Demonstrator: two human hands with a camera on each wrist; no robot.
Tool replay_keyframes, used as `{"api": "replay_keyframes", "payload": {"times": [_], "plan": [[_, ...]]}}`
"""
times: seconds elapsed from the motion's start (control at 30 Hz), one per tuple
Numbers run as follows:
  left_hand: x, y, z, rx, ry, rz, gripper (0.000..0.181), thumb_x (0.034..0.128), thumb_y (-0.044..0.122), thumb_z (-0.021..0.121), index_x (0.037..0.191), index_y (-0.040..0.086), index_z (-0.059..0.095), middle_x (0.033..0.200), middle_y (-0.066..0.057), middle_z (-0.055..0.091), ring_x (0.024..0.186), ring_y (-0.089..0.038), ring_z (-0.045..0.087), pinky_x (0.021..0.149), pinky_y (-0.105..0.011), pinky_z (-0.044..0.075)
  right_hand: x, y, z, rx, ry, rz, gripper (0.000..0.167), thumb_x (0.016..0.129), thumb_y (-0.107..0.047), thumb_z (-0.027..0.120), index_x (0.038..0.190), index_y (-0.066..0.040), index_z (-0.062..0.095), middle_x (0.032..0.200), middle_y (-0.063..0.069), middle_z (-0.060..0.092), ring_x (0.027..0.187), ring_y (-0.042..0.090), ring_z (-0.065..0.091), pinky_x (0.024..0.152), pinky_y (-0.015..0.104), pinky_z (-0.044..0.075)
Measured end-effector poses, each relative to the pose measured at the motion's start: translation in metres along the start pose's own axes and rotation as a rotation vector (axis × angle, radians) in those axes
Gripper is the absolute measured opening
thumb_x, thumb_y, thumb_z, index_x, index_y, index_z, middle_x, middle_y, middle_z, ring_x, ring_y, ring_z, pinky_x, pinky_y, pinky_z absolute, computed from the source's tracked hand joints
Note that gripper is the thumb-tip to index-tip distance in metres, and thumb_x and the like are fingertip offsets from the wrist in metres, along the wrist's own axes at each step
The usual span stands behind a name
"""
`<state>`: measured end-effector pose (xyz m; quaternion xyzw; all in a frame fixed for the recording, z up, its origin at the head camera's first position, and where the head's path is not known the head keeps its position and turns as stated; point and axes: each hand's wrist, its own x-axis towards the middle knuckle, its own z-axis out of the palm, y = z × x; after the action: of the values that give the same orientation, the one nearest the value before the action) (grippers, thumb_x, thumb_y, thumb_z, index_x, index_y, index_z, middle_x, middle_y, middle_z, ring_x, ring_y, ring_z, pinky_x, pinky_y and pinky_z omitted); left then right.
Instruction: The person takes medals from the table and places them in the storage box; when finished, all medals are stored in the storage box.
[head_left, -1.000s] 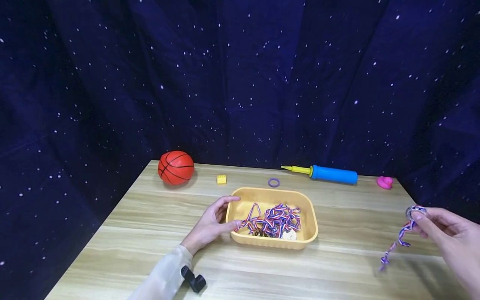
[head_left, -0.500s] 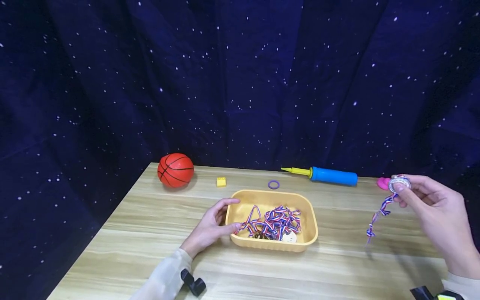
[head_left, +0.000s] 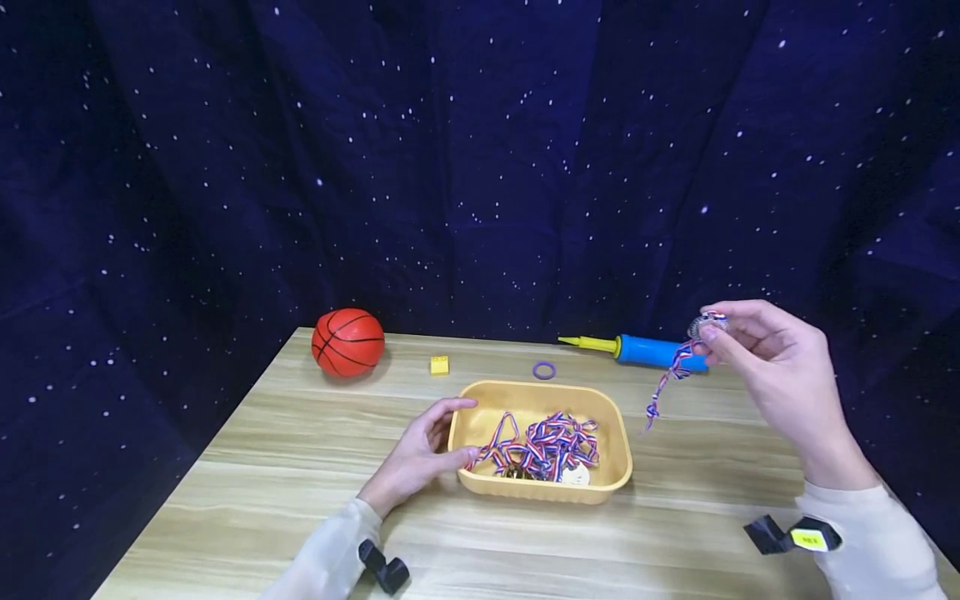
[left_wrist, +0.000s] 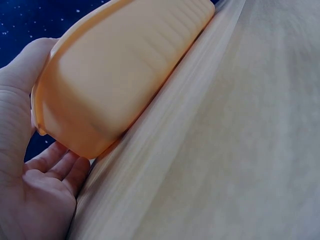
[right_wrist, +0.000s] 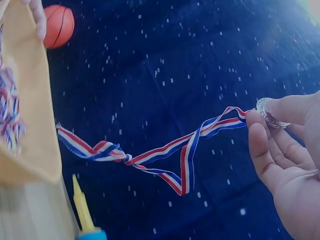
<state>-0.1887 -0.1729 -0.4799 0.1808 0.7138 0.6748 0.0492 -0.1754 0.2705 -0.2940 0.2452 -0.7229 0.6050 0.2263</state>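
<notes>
My right hand (head_left: 780, 358) pinches a silver medal (head_left: 707, 325) between thumb and fingers, raised above the table's right side. Its knotted red, white and blue ribbon (right_wrist: 187, 155) dangles below, with a knot showing in the right wrist view. My left hand (head_left: 420, 454) grips the left end of a yellow plastic basin (head_left: 618, 433), thumb over the rim and fingers along the outer wall (left_wrist: 100, 85). Inside the basin lie tangled striped ribbons (head_left: 555, 437), a pale medal disc (head_left: 575, 474) and something gold-coloured (head_left: 517, 472), partly hidden by the front wall.
Along the wooden table's (head_left: 247, 467) back edge stand a red basketball (head_left: 348, 342), a yellow toy brick (head_left: 439, 365), a purple ring (head_left: 544, 370) and a blue hand pump (head_left: 652, 351) with a yellow nozzle. A dark starry curtain (head_left: 450, 167) hangs behind.
My right hand has carried the silver medal left and upward from the right edge, now in front of the pump's end. The pink duck has gone behind that hand. My left hand stays put.
</notes>
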Motion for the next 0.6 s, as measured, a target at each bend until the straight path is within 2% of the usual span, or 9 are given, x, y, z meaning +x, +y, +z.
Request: {"api": "replay_keyframes", "payload": {"times": [0.13, 0.3, 0.5, 0.6], "plan": [[0.0, 0.0, 0.0, 0.003, -0.001, 0.003, 0.075, 0.0908, 0.005, 0.09, 0.157, 0.014, 0.057, 0.165, -0.016, 0.055, 0.153, -0.036, 0.052, 0.135, -0.052, 0.03, 0.009, -0.001, 0.021, 0.012, -0.04, -0.011, 0.023, 0.102, 0.008, 0.075, 0.125, 0.01, 0.071, 0.1, 0.01, 0.082, 0.081, 0.015, 0.079, 0.075, 0.02, 0.065], [0.0, 0.001, 0.0, -0.005, 0.0, -0.001, 0.075, 0.0906, 0.004, 0.09, 0.157, 0.014, 0.057, 0.164, -0.017, 0.055, 0.151, -0.037, 0.054, 0.134, -0.051, 0.033, 0.018, -0.002, 0.047, 0.06, -0.093, 0.022, 0.022, 0.103, 0.006, 0.075, 0.124, 0.011, 0.07, 0.105, 0.009, 0.083, 0.084, 0.016, 0.08, 0.076, 0.023, 0.066], [-0.001, 0.0, 0.0, -0.012, 0.0, -0.004, 0.075, 0.0904, 0.003, 0.09, 0.157, 0.014, 0.057, 0.163, -0.018, 0.056, 0.15, -0.037, 0.055, 0.134, -0.052, 0.033, 0.025, 0.004, 0.076, 0.012, -0.148, 0.052, 0.018, 0.104, 0.003, 0.075, 0.121, 0.006, 0.073, 0.105, 0.005, 0.083, 0.08, 0.017, 0.075, 0.073, 0.022, 0.064], [-0.001, 0.0, 0.0, -0.012, -0.001, -0.003, 0.075, 0.0903, 0.004, 0.09, 0.157, 0.014, 0.057, 0.162, -0.018, 0.056, 0.15, -0.037, 0.054, 0.134, -0.052, 0.033, 0.026, 0.01, 0.09, 0.025, -0.187, 0.066, 0.016, 0.103, 0.005, 0.075, 0.119, 0.007, 0.073, 0.104, 0.008, 0.083, 0.082, 0.018, 0.077, 0.075, 0.026, 0.066]]}}
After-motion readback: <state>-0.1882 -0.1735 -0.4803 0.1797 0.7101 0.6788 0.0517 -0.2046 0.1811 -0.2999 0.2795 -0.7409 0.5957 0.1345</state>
